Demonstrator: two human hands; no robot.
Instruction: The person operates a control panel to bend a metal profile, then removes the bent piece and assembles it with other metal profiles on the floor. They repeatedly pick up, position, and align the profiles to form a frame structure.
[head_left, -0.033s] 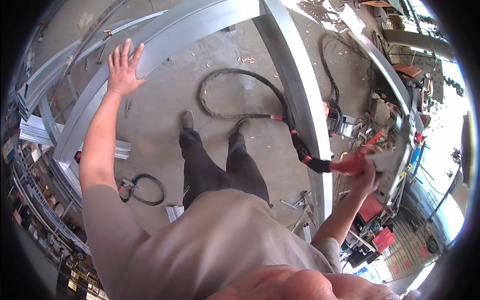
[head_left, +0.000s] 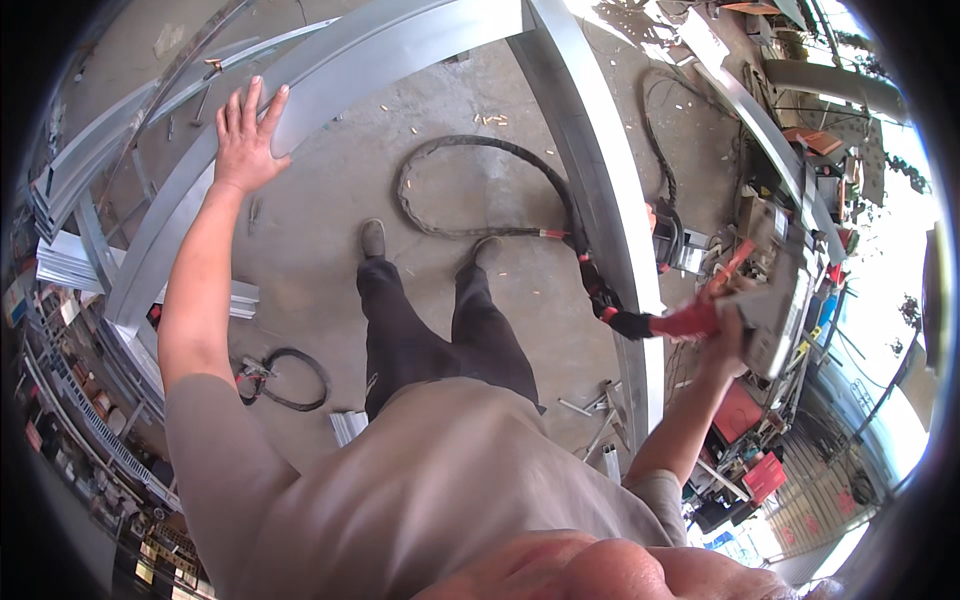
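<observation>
**Mostly greys, with some loud red**

So the long flat metal beam (head_left: 400,45) up top is plain silvery grey. Mid-right, the chunky tool handle (head_left: 690,322) is bright red, and its thick looped black cable (head_left: 470,142) has red bands. Trousers (head_left: 400,330): black. Short-sleeved cotton-looking tee (head_left: 420,480): solid brownish grey, zero pattern.

Location reads as a metalworking workshop. Evidence: bare, scuffed concrete floor (head_left: 330,220) with small tan scraps (head_left: 490,120) scattered over it; large grey metal frame (head_left: 400,60) spanning the middle; metal lengths (head_left: 75,262) stacked toward the floor's left edge; thick black hose or cable (head_left: 403,190) looped near the floor's centre. Along the right edge, red box-shaped items (head_left: 763,479) sit amid a dense jumble of gear (head_left: 760,225), mostly too small to identify.
</observation>
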